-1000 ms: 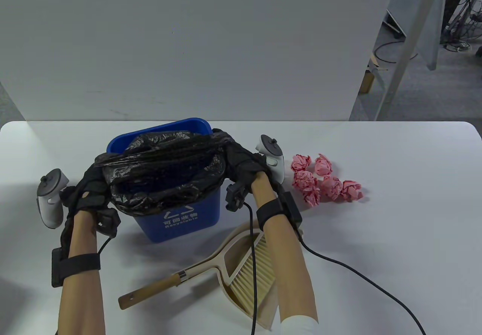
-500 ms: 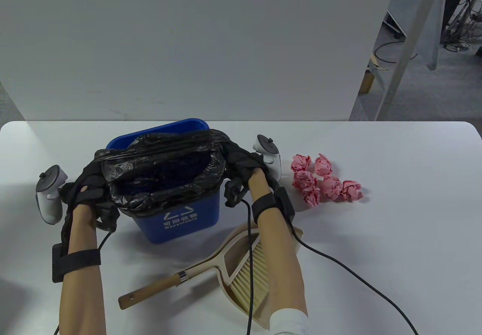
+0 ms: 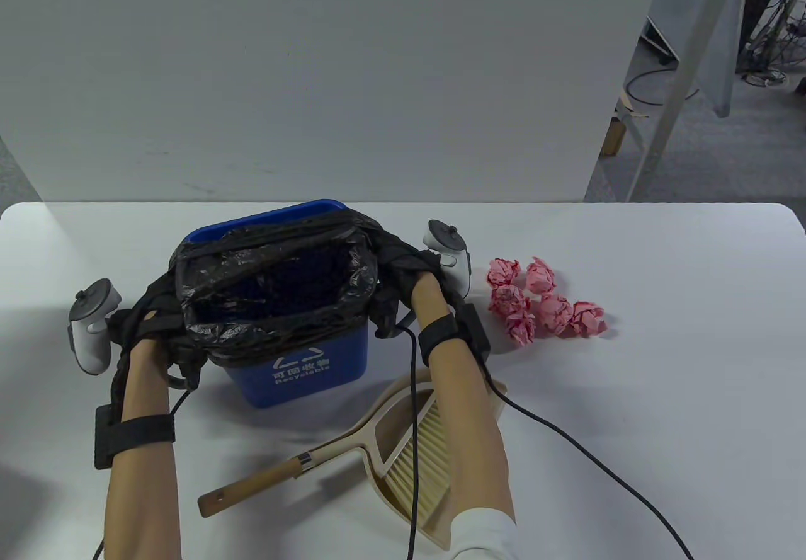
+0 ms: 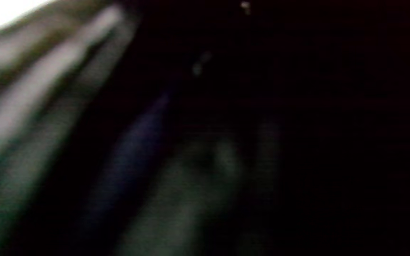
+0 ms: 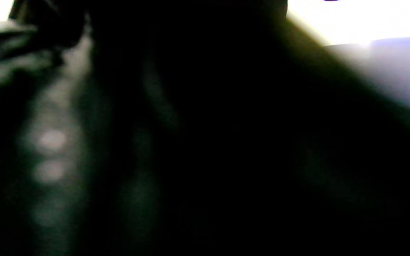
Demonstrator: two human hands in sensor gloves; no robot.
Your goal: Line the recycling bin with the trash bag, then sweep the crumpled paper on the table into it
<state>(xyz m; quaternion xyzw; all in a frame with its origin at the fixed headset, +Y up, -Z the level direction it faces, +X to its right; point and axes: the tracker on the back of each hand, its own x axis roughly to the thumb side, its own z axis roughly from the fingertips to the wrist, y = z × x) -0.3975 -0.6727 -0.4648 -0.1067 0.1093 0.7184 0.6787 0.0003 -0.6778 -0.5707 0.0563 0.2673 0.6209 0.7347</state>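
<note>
While both wrist views give only dark blur (nothing usable there), the table view carries the record. Blue recycling bin (image 3: 296, 365) stands upright on the white table (image 3: 692, 396), left of centre, white recycling mark and lettering on its near wall. Black trash bag (image 3: 277, 283) sits in the bin, mouth open, edge folded out over the near rim and stretched across the left and right sides; a strip of blue rim shows bare at the far side.

Left hand (image 3: 154, 327), black glove, at the bin's left side, fingers curled into the bag's edge and gripping it. Right hand (image 3: 403, 270) at the bin's right side, fingers likewise closed on bunched bag plastic. White tracker on the back of each hand, straps on both wrists, black cables trailing toward the near edge.

Crumpled paper (image 3: 544, 298): 6 or so pink balls (exact count unclear, they overlap) in a tight cluster on the table, right of the bin and just beyond the right hand, apart from it.

Beige dustpan (image 3: 384, 434) lies near the bin's near-right corner, brush (image 3: 252, 481) with wooden handle resting in it, bristles partly under the right forearm, handle pointing near-left.
</note>
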